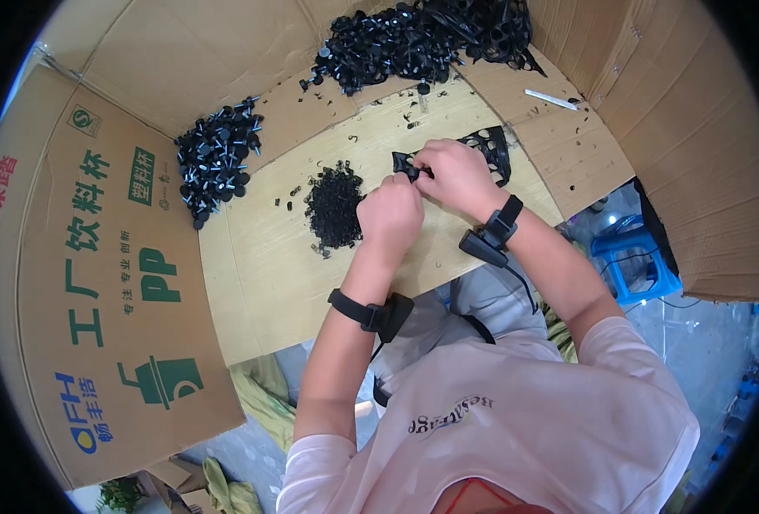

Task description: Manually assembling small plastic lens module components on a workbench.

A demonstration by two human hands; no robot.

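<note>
My two hands meet over the middle of the work board. Closed fingers of my left hand [390, 210] pinch at the left end of a black sheet with rows of holes [498, 158]. My right hand [455, 174] is also closed on that sheet, its fingertips right beside the left ones. Most of the sheet sticks out beyond my right hand; the exact spot being gripped is hidden by my fingers. Just left of my left hand lies a heap of small black pieces [335, 208], with a few strays around it.
A pile of black-headed bolts [218, 154] sits at the left edge. More bolts [379, 51] and black holed sheets [491, 30] fill the back. A white strip [552, 100] lies at right. Cardboard walls [131, 257] enclose the pale board [264, 300]; a blue stool [632, 257] stands right.
</note>
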